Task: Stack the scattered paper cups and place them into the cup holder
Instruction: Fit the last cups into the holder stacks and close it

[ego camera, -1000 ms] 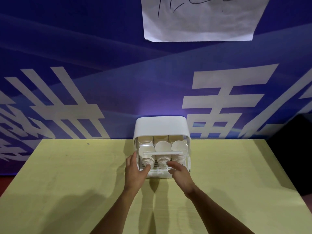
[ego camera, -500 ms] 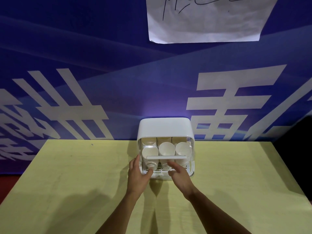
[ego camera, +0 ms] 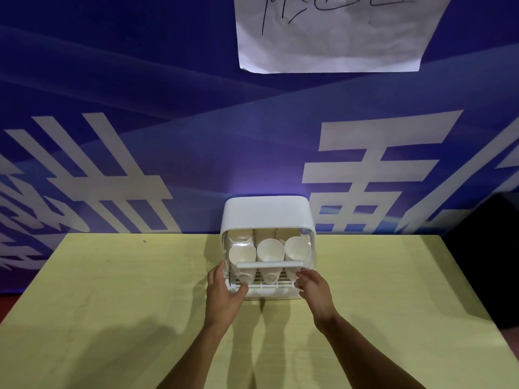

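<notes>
The white cup holder stands at the table's far edge against the banner, its clear front door down. Behind the door, stacks of white paper cups lie side by side with their mouths toward me, and a white handle bar crosses in front of them. My left hand grips the holder's lower left front corner, fingers along the side and thumb across the front. My right hand touches the lower right front corner with bent fingertips. No loose cups show on the table.
The yellow table stretches left and right of the holder. A blue banner with large white characters rises behind it, with a white paper sheet pinned high up. A dark object stands past the table's right edge.
My right hand has slid from the middle of the holder's front to its right corner. My left hand stays at the left corner. The camera has shifted slightly.
</notes>
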Demonstrator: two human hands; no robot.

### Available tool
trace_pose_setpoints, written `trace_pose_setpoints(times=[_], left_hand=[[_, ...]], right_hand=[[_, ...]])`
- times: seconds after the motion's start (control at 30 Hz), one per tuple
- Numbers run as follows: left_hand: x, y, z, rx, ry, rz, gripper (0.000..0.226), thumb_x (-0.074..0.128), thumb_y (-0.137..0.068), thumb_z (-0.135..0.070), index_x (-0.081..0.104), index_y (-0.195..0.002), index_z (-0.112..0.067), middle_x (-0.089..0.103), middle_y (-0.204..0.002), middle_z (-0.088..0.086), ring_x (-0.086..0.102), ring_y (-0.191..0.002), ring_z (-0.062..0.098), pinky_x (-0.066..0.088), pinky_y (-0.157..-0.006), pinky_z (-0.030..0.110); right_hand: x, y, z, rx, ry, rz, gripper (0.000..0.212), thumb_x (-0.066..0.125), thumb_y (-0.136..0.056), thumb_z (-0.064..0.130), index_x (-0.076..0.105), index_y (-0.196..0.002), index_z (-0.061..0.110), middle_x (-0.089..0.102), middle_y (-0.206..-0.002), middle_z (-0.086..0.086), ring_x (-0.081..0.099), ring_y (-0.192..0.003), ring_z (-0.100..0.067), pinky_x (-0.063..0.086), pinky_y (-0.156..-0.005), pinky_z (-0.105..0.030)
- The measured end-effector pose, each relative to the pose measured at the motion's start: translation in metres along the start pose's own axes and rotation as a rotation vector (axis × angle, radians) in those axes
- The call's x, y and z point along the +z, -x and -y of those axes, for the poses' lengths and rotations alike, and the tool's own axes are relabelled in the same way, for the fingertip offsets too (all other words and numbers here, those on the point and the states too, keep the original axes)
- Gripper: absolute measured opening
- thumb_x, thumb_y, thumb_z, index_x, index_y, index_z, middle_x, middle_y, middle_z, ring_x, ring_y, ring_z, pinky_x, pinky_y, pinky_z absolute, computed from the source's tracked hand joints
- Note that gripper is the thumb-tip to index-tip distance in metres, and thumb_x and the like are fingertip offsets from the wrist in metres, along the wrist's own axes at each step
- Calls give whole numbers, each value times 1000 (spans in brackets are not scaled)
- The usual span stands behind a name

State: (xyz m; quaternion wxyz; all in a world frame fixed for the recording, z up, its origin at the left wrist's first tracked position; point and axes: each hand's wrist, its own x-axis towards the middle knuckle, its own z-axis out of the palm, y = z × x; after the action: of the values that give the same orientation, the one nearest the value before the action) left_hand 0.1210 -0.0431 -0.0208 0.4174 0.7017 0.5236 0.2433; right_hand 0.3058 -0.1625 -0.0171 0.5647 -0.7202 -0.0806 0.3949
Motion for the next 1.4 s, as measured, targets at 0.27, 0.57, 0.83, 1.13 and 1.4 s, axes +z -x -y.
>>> trace_pose_setpoints(times=[0.27, 0.57, 0.83, 1.13, 1.4], left_hand=[[-1, -5, -3, -5, 4, 7, 79, 77, -79, -24, 38, -147, -19, 37, -143, -6, 44, -125, 9, 35, -101, 23], [-1, -2, 3, 8, -6, 4, 77, 76, -81, -27, 38, -148, -23, 37, -142, -8, 45, -126, 9, 38, -101, 24], [3, 1, 3, 8, 10, -9, 76, 77, -81, -22, 39, -147, -20, 37, -142, -6, 45, -126, 10, 37, -102, 24], [2, 1, 4, 1, 7, 5, 77, 77, -81, -25, 37, -148, -24, 36, -142, -10, 44, -121, 3, 39, -98, 23], [-2, 1, 8, 2, -6, 29, 79, 77, -81, -28, 36, -149, -27, 34, -144, -13, 45, -122, 4, 41, -98, 25]], right_hand=[[2, -3, -2, 13, -191, 32, 31, 57, -87, -5, 71, -106, 16, 70, -113, -5, 65, -101, -27, 51, -85, -36], [4, -4, -7, 55, -222, 28, 35, 58, -86, -3, 66, -115, 15, 66, -119, -3, 64, -109, -26, 51, -95, -41], [-2, 0, -11, 53, -193, 63, 29, 55, -92, -2, 69, -109, 17, 70, -115, -7, 64, -101, -25, 50, -88, -37], [20, 10, -8, 65, -56, 246, 37, 52, -92, -1, 72, -111, 23, 68, -121, 6, 65, -105, -13, 50, -86, -29], [23, 11, -6, 55, -54, 154, 20, 66, -89, 16, 70, -108, 22, 71, -111, -2, 65, -107, -22, 50, -93, -37]])
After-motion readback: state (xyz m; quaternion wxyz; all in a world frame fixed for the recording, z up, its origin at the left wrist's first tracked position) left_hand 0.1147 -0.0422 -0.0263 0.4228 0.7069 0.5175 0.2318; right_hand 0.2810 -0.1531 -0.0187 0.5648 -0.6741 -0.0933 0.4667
